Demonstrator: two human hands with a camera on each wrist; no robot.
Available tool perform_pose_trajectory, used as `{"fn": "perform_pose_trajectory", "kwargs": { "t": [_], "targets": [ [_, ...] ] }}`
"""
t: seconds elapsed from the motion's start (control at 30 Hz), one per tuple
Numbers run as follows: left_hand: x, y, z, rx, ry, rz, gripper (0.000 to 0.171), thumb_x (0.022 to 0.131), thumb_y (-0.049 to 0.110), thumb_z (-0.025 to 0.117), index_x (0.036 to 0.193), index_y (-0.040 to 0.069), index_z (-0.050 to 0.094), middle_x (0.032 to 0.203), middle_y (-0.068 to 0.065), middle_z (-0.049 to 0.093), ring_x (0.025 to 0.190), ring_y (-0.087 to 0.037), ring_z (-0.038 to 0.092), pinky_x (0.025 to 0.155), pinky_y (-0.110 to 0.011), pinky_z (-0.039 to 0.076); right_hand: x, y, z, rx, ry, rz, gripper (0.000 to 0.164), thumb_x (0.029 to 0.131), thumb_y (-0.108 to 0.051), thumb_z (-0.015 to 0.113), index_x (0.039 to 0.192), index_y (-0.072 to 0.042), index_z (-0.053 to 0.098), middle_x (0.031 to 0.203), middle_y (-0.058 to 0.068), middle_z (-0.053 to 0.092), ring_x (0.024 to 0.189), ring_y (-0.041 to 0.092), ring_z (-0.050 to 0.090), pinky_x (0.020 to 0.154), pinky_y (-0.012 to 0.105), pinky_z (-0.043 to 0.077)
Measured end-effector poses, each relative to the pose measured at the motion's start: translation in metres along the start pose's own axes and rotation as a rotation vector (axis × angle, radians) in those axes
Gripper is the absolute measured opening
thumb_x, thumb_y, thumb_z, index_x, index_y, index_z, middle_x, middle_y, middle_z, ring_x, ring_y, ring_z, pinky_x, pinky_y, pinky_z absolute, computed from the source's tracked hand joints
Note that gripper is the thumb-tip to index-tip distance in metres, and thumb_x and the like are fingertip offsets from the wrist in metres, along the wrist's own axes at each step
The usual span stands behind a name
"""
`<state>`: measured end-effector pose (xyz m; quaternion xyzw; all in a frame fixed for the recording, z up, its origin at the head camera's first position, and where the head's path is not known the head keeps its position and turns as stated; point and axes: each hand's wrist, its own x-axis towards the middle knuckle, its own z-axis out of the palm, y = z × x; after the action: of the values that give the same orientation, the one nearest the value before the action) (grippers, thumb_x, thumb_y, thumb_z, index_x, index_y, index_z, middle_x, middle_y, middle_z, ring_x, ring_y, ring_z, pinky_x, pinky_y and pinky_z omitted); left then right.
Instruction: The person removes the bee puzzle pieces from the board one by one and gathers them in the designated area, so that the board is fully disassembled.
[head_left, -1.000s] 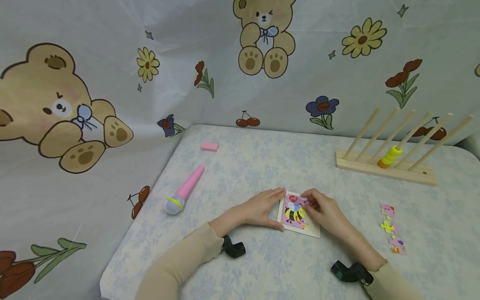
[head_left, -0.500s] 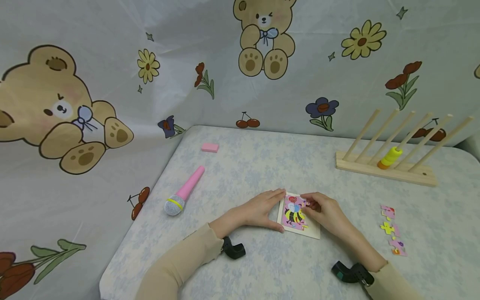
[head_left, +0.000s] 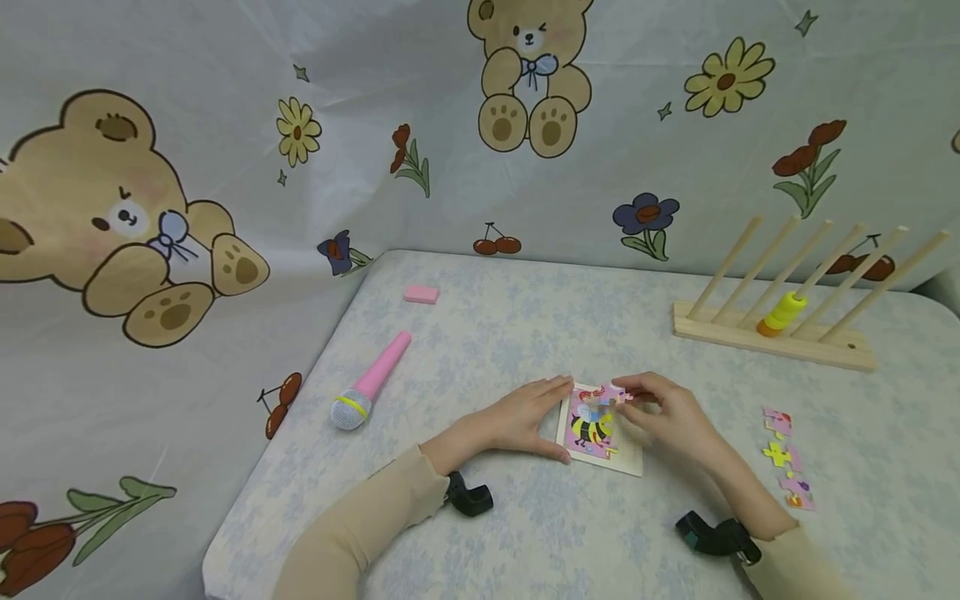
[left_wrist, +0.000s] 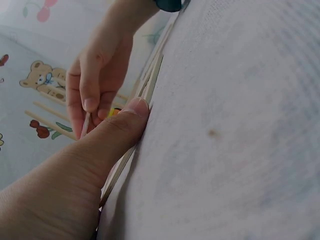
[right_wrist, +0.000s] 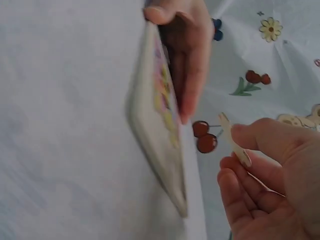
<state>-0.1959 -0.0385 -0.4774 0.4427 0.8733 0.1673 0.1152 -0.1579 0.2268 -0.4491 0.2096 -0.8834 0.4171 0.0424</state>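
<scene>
Along the left side of a small puzzle board (head_left: 626,461) with a bee picture, my left hand (head_left: 523,419) rests with its fingers straight. Its fingertips touch the top-left corner, and the thumb (left_wrist: 127,120) presses the lower-left one. My right hand (head_left: 672,417) pinches a pink puzzle piece (head_left: 618,394) between thumb and fingers, over the board's upper right. Seen edge-on in the right wrist view, the held piece (right_wrist: 233,141) is raised off the board (right_wrist: 155,135). Part of the bee picture is laid in the frame, and bare board shows on the right.
Several loose puzzle pieces (head_left: 780,455) lie in a column to the right. Behind them stands a wooden peg rack (head_left: 772,337) with yellow and orange rings (head_left: 785,310). A pink toy microphone (head_left: 372,379) and a pink block (head_left: 422,294) are at the left.
My right hand has lifted slightly and shifted right, tilting the pink puzzle piece so that more of it shows. The left hand has stayed at the board's left side.
</scene>
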Motion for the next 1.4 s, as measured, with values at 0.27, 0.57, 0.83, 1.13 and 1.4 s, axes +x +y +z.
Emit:
{"fn": "perform_pose_trajectory", "kwargs": {
  "t": [0.27, 0.57, 0.83, 1.13, 1.4],
  "targets": [
    [-0.001, -0.001, 0.0, 0.019, -0.003, 0.004, 0.106, 0.078, 0.066, 0.062, 0.152, 0.007, 0.012, 0.157, -0.006, 0.012, 0.142, -0.017, 0.011, 0.113, -0.031, 0.014, -0.016, 0.017, -0.072, -0.03, 0.041, 0.024, 0.038, 0.084, -0.006, 0.072, 0.121, -0.008, 0.064, 0.113, -0.001, 0.061, 0.098, -0.004, 0.053, 0.083, 0.004, 0.037],
    [0.0, -0.001, -0.002, 0.023, -0.009, 0.008, 0.107, 0.078, 0.067, 0.061, 0.152, 0.007, 0.012, 0.157, -0.006, 0.012, 0.142, -0.016, 0.011, 0.113, -0.031, 0.014, -0.048, 0.052, -0.109, -0.202, -0.092, 0.189, 0.033, 0.088, -0.024, 0.07, 0.118, -0.011, 0.065, 0.109, 0.0, 0.062, 0.088, -0.011, 0.051, 0.065, 0.017, 0.048],
    [0.001, -0.001, -0.002, 0.017, -0.007, 0.014, 0.107, 0.078, 0.066, 0.062, 0.152, 0.007, 0.012, 0.157, -0.007, 0.013, 0.142, -0.015, 0.011, 0.113, -0.031, 0.014, -0.053, 0.07, -0.111, -0.338, -0.092, 0.156, 0.032, 0.082, -0.022, 0.075, 0.11, -0.007, 0.069, 0.098, 0.005, 0.063, 0.076, -0.003, 0.051, 0.06, 0.018, 0.045],
    [-0.001, 0.002, -0.003, 0.009, -0.012, -0.016, 0.107, 0.077, 0.067, 0.061, 0.152, 0.007, 0.013, 0.157, -0.005, 0.013, 0.141, -0.015, 0.011, 0.112, -0.031, 0.015, -0.051, 0.08, -0.105, -0.42, -0.057, 0.02, 0.028, 0.077, -0.013, 0.079, 0.103, -0.007, 0.071, 0.097, 0.003, 0.061, 0.077, -0.002, 0.054, 0.062, 0.016, 0.046],
    [-0.003, 0.003, -0.002, 0.035, -0.008, -0.007, 0.106, 0.078, 0.067, 0.061, 0.152, 0.007, 0.014, 0.156, -0.005, 0.014, 0.141, -0.014, 0.01, 0.112, -0.028, 0.013, -0.045, 0.043, -0.088, -0.42, 0.042, -0.093, 0.04, 0.073, -0.008, 0.081, 0.11, -0.003, 0.066, 0.101, 0.004, 0.061, 0.082, 0.01, 0.06, 0.062, 0.027, 0.053]
  ]
}}
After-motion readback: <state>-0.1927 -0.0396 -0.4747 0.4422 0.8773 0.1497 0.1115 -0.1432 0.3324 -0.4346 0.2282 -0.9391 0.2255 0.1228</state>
